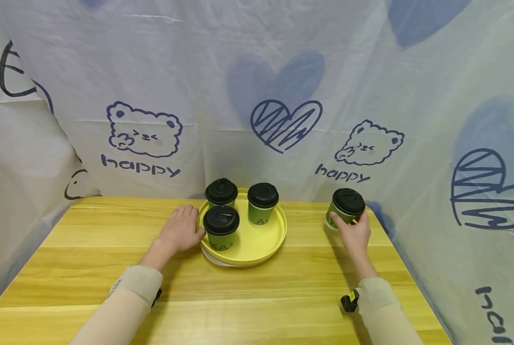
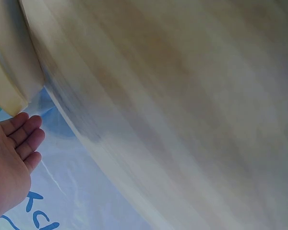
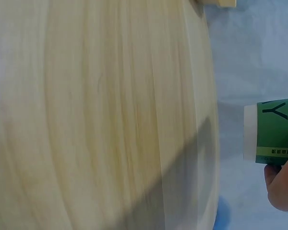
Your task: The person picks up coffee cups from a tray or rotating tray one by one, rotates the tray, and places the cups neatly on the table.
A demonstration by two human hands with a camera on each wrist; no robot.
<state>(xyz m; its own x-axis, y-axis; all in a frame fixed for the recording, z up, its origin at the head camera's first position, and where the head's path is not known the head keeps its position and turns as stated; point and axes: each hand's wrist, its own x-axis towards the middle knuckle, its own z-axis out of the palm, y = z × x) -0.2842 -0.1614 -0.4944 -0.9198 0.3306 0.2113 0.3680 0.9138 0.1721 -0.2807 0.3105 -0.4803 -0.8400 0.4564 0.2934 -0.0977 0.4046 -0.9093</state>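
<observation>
In the head view my right hand (image 1: 357,235) grips a green paper cup with a black lid (image 1: 343,208), thumb and fingers on opposite sides. The right wrist view shows that cup's pale base and green wall (image 3: 273,132) raised above the tabletop. My left hand (image 1: 180,229) lies against the left side of a round yellow tray (image 1: 257,247), its thumb right at the rim. In the left wrist view its fingers (image 2: 26,136) are lightly bent beside the tray's edge (image 2: 12,96); the thumb is hidden there.
Three similar lidded cups stand on the tray: a back-left cup (image 1: 221,191), a front-left cup (image 1: 221,227) and a right cup (image 1: 263,203). A pale round base (image 1: 224,262) shows under the tray. Behind the wooden table (image 1: 257,306) hangs a printed white cloth (image 1: 222,143).
</observation>
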